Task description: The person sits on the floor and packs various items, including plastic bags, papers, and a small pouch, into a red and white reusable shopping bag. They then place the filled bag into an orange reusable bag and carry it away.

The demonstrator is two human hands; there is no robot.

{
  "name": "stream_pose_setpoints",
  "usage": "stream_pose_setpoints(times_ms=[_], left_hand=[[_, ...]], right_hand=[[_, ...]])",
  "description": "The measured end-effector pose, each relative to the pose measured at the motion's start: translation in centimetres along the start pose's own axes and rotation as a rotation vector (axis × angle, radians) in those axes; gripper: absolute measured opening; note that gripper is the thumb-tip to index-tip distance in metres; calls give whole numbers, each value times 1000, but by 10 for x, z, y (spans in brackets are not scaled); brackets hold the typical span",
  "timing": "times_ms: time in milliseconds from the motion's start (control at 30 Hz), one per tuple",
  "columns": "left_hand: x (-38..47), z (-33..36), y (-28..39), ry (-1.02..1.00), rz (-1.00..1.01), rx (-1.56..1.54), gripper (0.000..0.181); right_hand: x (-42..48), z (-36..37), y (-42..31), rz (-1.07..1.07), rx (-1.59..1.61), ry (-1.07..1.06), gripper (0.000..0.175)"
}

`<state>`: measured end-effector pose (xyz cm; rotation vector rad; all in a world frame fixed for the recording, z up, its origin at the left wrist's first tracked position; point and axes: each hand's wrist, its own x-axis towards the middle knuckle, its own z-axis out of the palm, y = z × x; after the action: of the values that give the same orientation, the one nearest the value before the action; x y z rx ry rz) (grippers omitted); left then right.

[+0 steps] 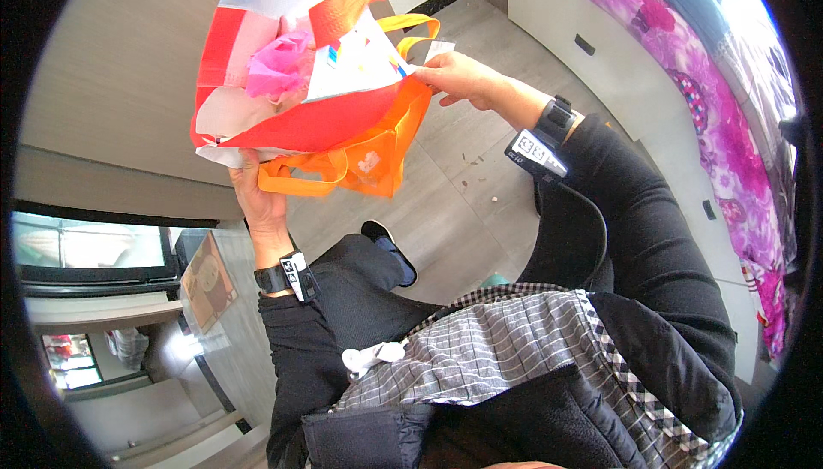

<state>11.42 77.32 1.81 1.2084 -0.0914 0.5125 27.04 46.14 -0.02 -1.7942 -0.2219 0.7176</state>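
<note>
My left hand (258, 196) grips the lower left edge of an open red and white bag (347, 115), its thumb over the rim. At the right side of the mouth, my right hand (466, 80) pinches the bag's edge between thumb and fingers. An orange fabric bag (379, 163) with looped orange handles lies against the red one on my side; whether one is set inside the other I cannot tell. A crumpled pink piece of thin material (280, 64) shows in the mouth. Beside it is a white piece with coloured marks (350, 60).
Grey floor tiles (443, 224) bear small scattered bits. Along the right runs a bed base with drawers (617, 89) and a purple floral cover (681, 38). To the left stand a wooden panel (116, 70) and a glass-topped surface with a brown card (209, 279).
</note>
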Motion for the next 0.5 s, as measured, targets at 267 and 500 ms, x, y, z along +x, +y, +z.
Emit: stream_pose_setpoints(times_ms=[267, 500], left_hand=[[2, -1, 3, -73, -33, -1, 42], [-2, 2, -1, -79, -10, 141, 38]], right_hand=[[6, 5, 8, -53, -73, 52, 43], [20, 8, 21, -440, -63, 328, 26]])
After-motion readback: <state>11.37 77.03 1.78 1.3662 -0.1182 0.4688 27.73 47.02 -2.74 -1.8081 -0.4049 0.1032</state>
